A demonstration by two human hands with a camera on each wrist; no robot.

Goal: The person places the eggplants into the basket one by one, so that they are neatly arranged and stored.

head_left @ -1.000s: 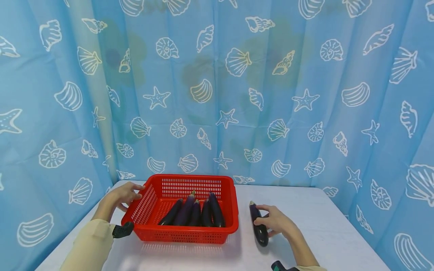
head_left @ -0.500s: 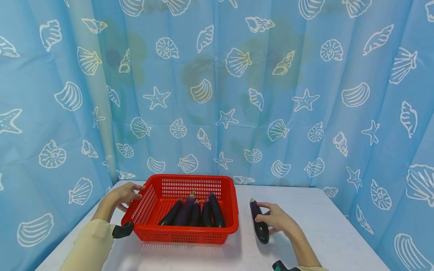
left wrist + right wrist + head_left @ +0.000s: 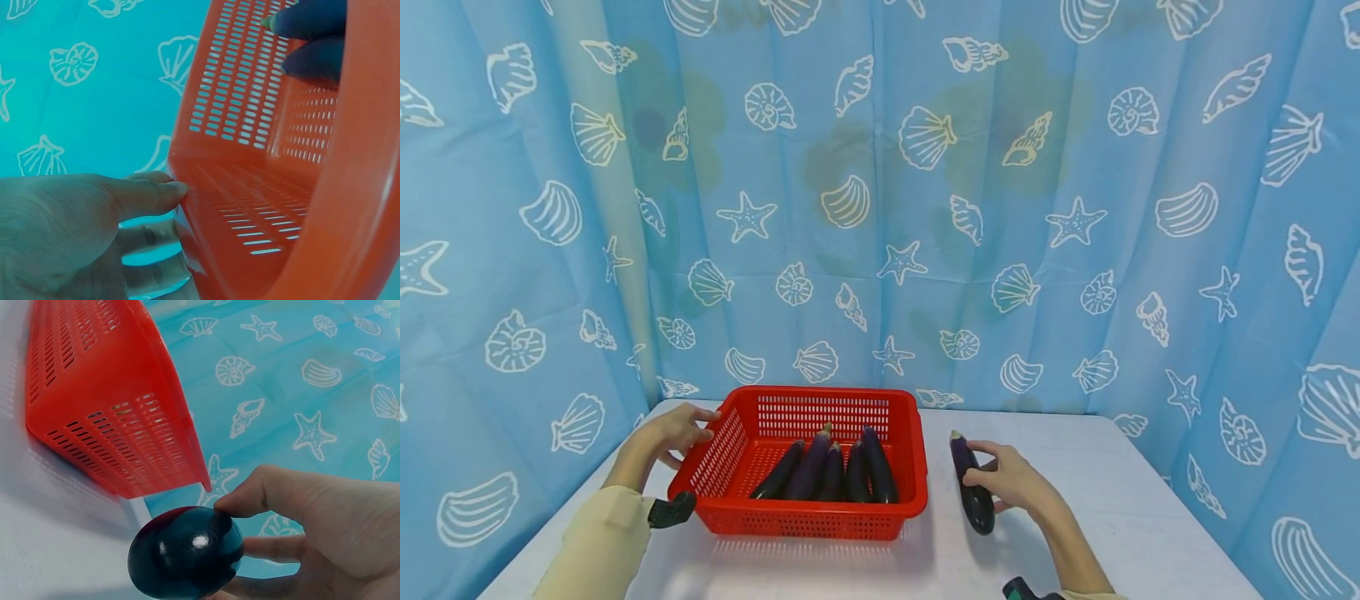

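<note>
My right hand (image 3: pixel 1011 482) grips a dark purple eggplant (image 3: pixel 979 508) to the right of the basket, thumb on its near side and fingers round the far side. The right wrist view shows the rounded, glossy end of this eggplant (image 3: pixel 181 556). Its stem end points to the back. At the left, my left hand (image 3: pixel 673 432) holds the side rim of a red plastic basket (image 3: pixel 805 514). The left wrist view shows the thumb at the rim and the other fingers along the outer wall. Several eggplants (image 3: pixel 831 475) lie side by side in the basket's right half.
A white table (image 3: pixel 1075 467) bears the basket. Blue curtains (image 3: pixel 880 208) with white shell and starfish prints stand behind the table and on both sides. Bare basket floor (image 3: pixel 760 462) shows left of the eggplants.
The eggplant in my right hand has shifted slightly up and away from me in the head view, the hand with it. My left hand and the basket stay still.
</note>
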